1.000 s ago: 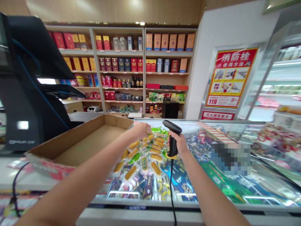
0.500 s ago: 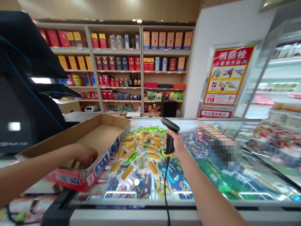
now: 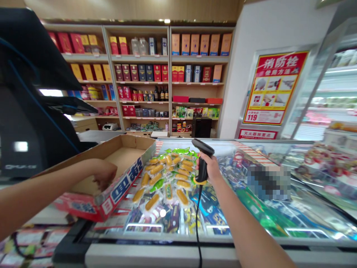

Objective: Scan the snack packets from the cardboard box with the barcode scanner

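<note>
My right hand (image 3: 209, 168) is closed round the handle of a black barcode scanner (image 3: 202, 150), held upright above the glass counter with its cord hanging down. Inside the near end of an open cardboard box (image 3: 131, 149), my left hand (image 3: 105, 173) has its fingers curled downward, close to the wall with blue lettering. What these fingers hold, if anything, is hidden. Between box and scanner lie several clear-wrapped yellow sausage-like snacks (image 3: 156, 169) with green on their packs, spread on the glass top (image 3: 145, 227).
A dark cash-register screen (image 3: 30, 56) stands at the left, beside the box. Colourful packs (image 3: 262, 212) show beneath the glass. Shelves (image 3: 145, 82) with boxed goods line the back wall. A red and yellow poster (image 3: 275, 87) hangs at the right.
My left hand has risen slightly inside the box, and its fingers look more drawn together. The lettered box wall shows more fully. My right hand keeps the scanner in about the same place.
</note>
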Available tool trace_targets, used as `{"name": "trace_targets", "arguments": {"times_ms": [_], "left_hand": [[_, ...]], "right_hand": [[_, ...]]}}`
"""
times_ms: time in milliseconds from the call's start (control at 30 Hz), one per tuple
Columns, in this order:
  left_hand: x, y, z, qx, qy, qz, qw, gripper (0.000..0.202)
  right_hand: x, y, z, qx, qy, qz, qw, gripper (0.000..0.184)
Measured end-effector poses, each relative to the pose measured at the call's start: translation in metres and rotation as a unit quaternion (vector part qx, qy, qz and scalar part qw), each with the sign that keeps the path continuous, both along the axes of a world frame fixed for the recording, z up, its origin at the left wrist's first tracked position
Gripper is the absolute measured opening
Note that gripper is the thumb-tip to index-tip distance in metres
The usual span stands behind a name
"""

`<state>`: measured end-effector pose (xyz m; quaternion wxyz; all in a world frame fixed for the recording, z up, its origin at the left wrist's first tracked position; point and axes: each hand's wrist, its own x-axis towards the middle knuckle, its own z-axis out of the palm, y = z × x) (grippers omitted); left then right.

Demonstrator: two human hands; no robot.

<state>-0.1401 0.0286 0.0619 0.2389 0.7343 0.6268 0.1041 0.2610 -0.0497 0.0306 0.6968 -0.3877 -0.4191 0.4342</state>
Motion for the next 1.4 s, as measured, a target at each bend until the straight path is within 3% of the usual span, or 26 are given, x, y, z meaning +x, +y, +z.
{"name": "trace_targets", "arguments": {"times_ms": [100,200,267,367,433,500,567,667,733,833,900,1033,1200,1400], "left_hand": [[-0.004,-0.004,0.021,-0.208,0.039,0.008,0.977,0.03],[-0.007,-0.004,0.043,-0.23,-0.032,0.01,0.973,0.024],[-0.006,-0.003,0.057,-0.204,-0.07,0.029,0.976,0.019],[0.013,-0.01,0.071,-0.072,-0.175,0.074,0.979,0.018],[0.038,-0.021,0.072,0.028,-0.308,0.101,0.946,0.017],[0.068,-0.034,0.067,0.059,-0.465,0.108,0.877,0.01],[0.1,-0.046,0.056,0.011,-0.588,0.091,0.804,0.005],[0.144,-0.052,0.032,-0.046,-0.661,0.067,0.746,0.012],[0.168,-0.047,0.013,-0.013,-0.668,0.05,0.742,0.021],[0.193,-0.032,-0.017,0.105,-0.662,0.045,0.741,0.038],[0.2,-0.021,-0.035,0.154,-0.648,0.06,0.743,0.044],[0.198,-0.007,-0.064,0.157,-0.598,0.066,0.783,0.042],[0.192,-0.001,-0.075,0.17,-0.567,0.063,0.804,0.039],[0.194,-0.001,-0.075,0.154,-0.584,0.049,0.796,0.039]], "right_hand": [[0.0,0.0,0.0,0.001,0.002,0.0,1.0,0.031],[-0.001,0.0,0.001,0.0,0.002,0.001,1.0,0.031],[-0.001,-0.001,0.001,0.0,-0.001,0.003,1.0,0.031],[-0.001,0.0,0.0,-0.001,-0.006,0.006,1.0,0.031],[-0.001,0.001,-0.002,-0.004,-0.011,0.007,1.0,0.032],[-0.001,0.003,-0.005,-0.006,-0.015,0.009,1.0,0.032],[-0.002,0.005,-0.008,-0.002,-0.022,0.011,1.0,0.032],[-0.002,0.005,-0.01,-0.001,-0.029,0.015,0.999,0.032],[-0.002,0.004,-0.01,0.0,-0.034,0.031,0.999,0.032],[-0.004,-0.001,-0.009,0.006,-0.043,0.078,0.996,0.032],[-0.006,-0.006,-0.008,0.009,-0.049,0.111,0.993,0.032],[-0.015,-0.012,-0.01,0.008,-0.09,0.156,0.984,0.029],[-0.029,-0.014,-0.017,-0.006,-0.122,0.175,0.977,0.028],[-0.038,-0.018,-0.017,-0.006,-0.088,0.158,0.984,0.028]]}}
